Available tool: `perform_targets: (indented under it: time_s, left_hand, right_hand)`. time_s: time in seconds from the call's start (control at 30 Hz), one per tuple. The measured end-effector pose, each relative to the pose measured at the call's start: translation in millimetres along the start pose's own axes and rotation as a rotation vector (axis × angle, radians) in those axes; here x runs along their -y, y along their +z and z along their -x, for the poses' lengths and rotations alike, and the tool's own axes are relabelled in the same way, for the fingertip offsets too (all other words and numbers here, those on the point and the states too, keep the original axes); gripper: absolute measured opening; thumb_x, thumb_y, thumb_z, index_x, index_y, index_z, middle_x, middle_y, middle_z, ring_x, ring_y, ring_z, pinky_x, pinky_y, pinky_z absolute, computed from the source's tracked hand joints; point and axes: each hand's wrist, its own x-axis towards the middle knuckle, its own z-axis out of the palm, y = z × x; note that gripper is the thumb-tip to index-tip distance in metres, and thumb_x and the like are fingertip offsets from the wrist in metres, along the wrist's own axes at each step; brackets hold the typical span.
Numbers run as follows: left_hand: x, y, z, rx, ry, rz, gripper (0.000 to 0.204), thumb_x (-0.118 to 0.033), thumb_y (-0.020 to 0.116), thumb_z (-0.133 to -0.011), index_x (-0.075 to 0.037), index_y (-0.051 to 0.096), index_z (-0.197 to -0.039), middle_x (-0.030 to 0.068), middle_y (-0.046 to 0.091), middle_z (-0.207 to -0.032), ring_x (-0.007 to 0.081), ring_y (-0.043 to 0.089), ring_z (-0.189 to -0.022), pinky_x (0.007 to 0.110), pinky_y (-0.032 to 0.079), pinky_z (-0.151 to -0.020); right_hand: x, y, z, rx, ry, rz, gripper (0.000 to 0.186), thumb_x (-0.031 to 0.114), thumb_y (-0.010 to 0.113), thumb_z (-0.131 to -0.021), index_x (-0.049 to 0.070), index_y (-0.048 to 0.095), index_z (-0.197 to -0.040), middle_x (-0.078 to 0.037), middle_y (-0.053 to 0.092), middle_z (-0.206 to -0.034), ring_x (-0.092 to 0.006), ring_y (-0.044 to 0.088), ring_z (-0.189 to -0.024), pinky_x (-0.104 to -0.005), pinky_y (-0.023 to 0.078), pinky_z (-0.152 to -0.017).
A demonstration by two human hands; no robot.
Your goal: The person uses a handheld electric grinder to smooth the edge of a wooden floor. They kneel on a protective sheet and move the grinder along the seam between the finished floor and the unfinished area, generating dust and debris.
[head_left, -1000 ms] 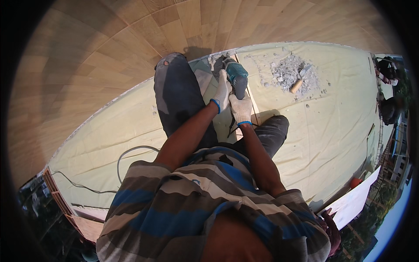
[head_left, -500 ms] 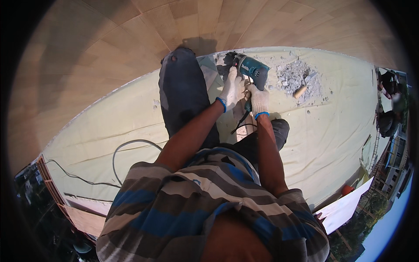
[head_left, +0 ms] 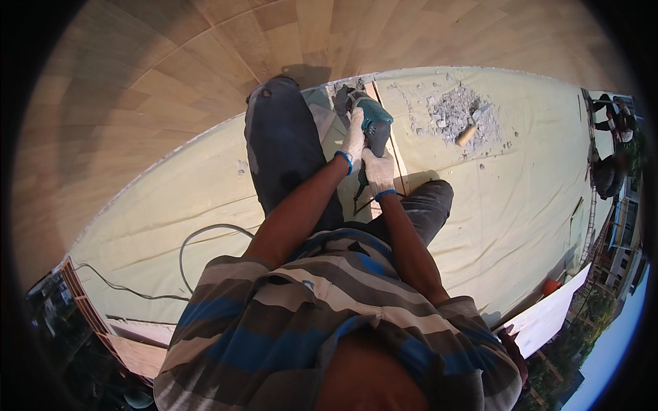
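A teal and black power drill (head_left: 377,118) is between my knees, its front end pointing away and slightly left. My right hand (head_left: 379,172), in a white knit glove with a blue cuff, is closed round its rear handle. My left hand (head_left: 353,140), gloved the same way, is closed against the drill's left side near the front; its fingertips are partly hidden. A black power cord (head_left: 359,192) hangs from the handle. Beneath the drill lies a narrow wooden board (head_left: 395,152). The bit and the spot it points at are hidden in shadow.
Grey rubble (head_left: 449,109) is heaped to the right, with a wooden-handled trowel (head_left: 467,135) on it. A pale wrinkled sheet (head_left: 493,198) covers the floor up to a wood-panelled surface (head_left: 308,31). A grey cable (head_left: 184,248) loops at left. Other people (head_left: 613,127) are at far right.
The drill has swung to the left and now points more directly away from me. My right hand has moved left with its handle, uncovering more of the wooden board.
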Motion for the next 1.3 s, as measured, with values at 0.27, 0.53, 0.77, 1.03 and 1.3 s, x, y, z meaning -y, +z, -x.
perform_targets:
  time_s: [0.27,0.53,0.77,1.03,1.3]
  left_hand:
    - [-14.3,-0.9,1.8,0.089,-0.187,-0.009,0.102,-0.096,0.043,-0.094,-0.012,0.054,-0.150,0.0054,0.064,-0.115,0.0179,0.058,-0.081,0.035,0.038,-0.052]
    - [-7.9,2.0,11.4,0.029,-0.149,-0.047,0.069,-0.077,0.043,-0.108,-0.017,0.070,-0.128,-0.0028,0.064,-0.087,0.0135,0.054,-0.064,0.031,0.041,-0.053]
    - [-20.5,7.1,44.2,-0.120,-0.179,-0.272,0.069,-0.069,0.053,-0.108,-0.011,0.058,-0.144,0.0115,0.072,-0.126,0.0253,0.072,-0.108,0.039,0.058,-0.091]
    - [-136.5,22.8,102.2,0.065,0.137,-0.505,0.078,-0.060,0.054,-0.112,0.003,0.048,-0.157,0.0223,0.065,-0.147,0.0321,0.067,-0.130,0.044,0.053,-0.112]
    - [-304.1,20.0,163.6,0.000,0.699,-1.176,0.070,-0.051,0.047,-0.118,0.006,0.052,-0.158,0.0272,0.068,-0.146,0.0333,0.066,-0.137,0.046,0.051,-0.120]
  right_hand:
    - [20.4,-8.4,-20.2,-0.018,0.052,-0.249,0.017,0.009,0.072,-0.091,-0.001,0.072,-0.105,-0.005,0.066,-0.077,-0.0158,0.062,-0.062,-0.0312,0.051,-0.057]
    - [30.2,-13.8,-35.2,-0.066,0.050,-0.182,0.018,0.013,0.073,-0.089,-0.004,0.072,-0.096,-0.007,0.066,-0.072,-0.0176,0.063,-0.056,-0.0331,0.050,-0.053]
    - [52.0,-30.7,-35.2,-0.004,0.091,-0.103,0.021,0.018,0.071,-0.089,-0.002,0.073,-0.086,-0.009,0.069,-0.071,-0.0173,0.061,-0.055,-0.0341,0.049,-0.052]
    - [54.3,-51.0,-56.1,0.028,0.136,-0.230,0.022,0.022,0.078,-0.082,0.000,0.072,-0.080,-0.008,0.070,-0.074,-0.0185,0.063,-0.058,-0.0346,0.051,-0.054]
    - [35.3,-53.6,-71.4,-0.028,0.109,-0.145,0.025,0.024,0.075,-0.088,0.000,0.076,-0.091,-0.008,0.072,-0.076,-0.0187,0.067,-0.061,-0.0352,0.057,-0.059]
